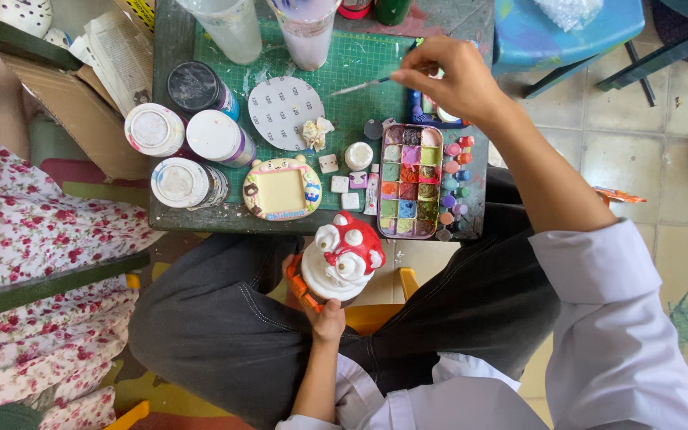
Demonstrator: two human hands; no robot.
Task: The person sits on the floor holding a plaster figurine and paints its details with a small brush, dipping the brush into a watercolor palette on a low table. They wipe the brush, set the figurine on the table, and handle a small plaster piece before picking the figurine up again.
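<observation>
Left hand (322, 312) sits low over the lap, fingers wrapped under a red-and-white mushroom figurine (342, 257), holding it just off the table edge (201, 219). Right hand (449, 78) reaches over the green cutting mat (360, 72), fingertips pinched on a thin paintbrush (364, 84). Paint palette (410, 181) lies just below that hand; lidded paint jars (185, 135) stand at the left.

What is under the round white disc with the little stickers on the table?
The round white disc lies on a green cutting mat. Its white grid lines run up to the disc's edge. Whatever is directly beneath the disc is covered, so it cannot be seen.
</observation>
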